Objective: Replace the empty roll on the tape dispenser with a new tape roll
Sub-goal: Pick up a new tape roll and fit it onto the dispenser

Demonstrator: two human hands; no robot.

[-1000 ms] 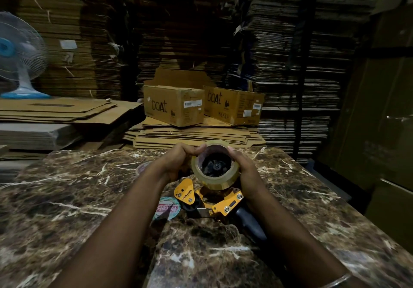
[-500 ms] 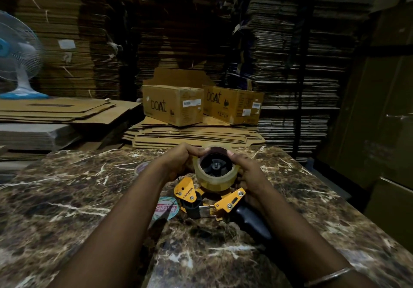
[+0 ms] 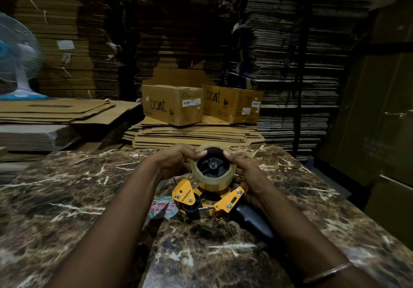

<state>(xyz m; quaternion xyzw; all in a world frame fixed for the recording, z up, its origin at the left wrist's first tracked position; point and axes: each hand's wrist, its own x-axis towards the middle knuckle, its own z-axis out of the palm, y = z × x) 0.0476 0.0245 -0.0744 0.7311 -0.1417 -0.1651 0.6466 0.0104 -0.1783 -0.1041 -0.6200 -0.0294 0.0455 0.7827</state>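
A yellow tape dispenser with a black handle lies on the brown marble table. A clear tape roll sits over the dispenser's black hub, whose spokes show through the roll's middle. My left hand grips the roll's left side, thumb on its top rim. My right hand grips the right side, thumb on the rim too. A round printed disc, partly under my left forearm, lies flat beside the dispenser.
Two "boat" cardboard boxes stand on flattened cartons behind the table. Tall stacks of flat cardboard fill the background. A blue-and-white fan stands at far left. The table's right edge drops to the floor.
The tape roll has come down from above the dispenser onto its black hub. Both hands followed it down, still holding its sides.
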